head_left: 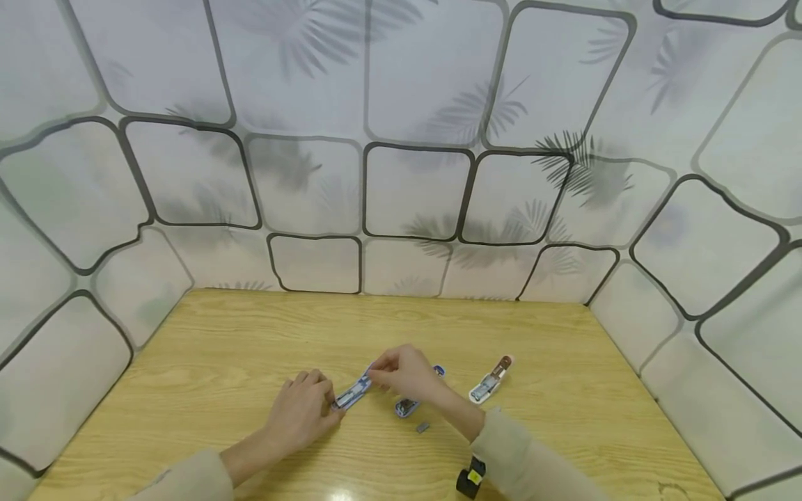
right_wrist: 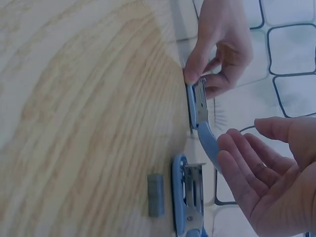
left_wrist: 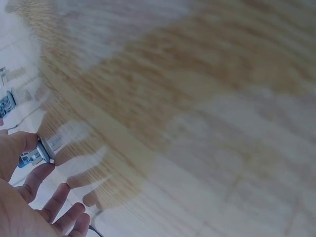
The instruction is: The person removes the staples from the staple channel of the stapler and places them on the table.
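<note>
A blue stapler (head_left: 353,392) lies between my two hands on the wooden table (head_left: 219,348). My left hand (head_left: 313,407) pinches its near end between thumb and fingers; the left wrist view shows that metal end (left_wrist: 38,153) at my left hand's (left_wrist: 29,197) fingertips. My right hand (head_left: 391,369) is at the far end. In the right wrist view the stapler's blue top arm (right_wrist: 207,140) is swung away from the metal base (right_wrist: 199,101). My right hand's (right_wrist: 259,165) fairly straight fingertips touch that arm, thumb apart.
A second blue stapler (head_left: 407,406) lies just right of the first, with a small grey block of staples (head_left: 422,427) beside it. A white and brown stapler (head_left: 491,381) sits further right. Patterned walls enclose the table on three sides.
</note>
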`<action>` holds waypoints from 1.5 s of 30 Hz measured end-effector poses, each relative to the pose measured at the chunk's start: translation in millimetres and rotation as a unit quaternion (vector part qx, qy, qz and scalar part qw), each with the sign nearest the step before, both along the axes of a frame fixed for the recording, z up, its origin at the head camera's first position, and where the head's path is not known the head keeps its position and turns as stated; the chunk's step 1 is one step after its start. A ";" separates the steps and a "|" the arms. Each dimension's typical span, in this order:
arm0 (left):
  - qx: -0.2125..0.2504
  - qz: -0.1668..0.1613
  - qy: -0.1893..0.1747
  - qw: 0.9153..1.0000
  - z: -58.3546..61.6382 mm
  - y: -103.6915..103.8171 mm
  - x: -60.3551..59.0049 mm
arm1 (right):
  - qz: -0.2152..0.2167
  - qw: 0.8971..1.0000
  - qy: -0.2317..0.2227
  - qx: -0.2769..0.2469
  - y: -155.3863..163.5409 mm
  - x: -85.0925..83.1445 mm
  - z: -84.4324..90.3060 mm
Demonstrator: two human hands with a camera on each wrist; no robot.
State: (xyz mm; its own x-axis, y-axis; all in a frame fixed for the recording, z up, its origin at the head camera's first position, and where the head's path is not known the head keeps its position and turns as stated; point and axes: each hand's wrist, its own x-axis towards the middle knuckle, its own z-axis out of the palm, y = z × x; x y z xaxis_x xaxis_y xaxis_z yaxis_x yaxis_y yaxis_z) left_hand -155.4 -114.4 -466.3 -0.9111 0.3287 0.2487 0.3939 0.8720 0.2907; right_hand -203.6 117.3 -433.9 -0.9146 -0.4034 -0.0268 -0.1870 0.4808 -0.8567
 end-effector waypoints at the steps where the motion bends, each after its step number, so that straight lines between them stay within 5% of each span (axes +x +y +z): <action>1: 0.000 0.001 -0.002 1.000 0.0 -0.1 0.1 | -0.005 1.000 -0.012 -0.003 -1.7 0.6 -1.2; 25: 0.008 0.001 -0.002 1.000 -1.6 -0.5 -1.3 | -0.010 0.995 -0.101 -0.009 -35.7 14.4 -9.9; 45: 0.010 0.003 -0.008 1.000 1.6 0.4 -0.1 | -0.031 0.994 -0.102 -0.002 -44.1 15.4 -15.7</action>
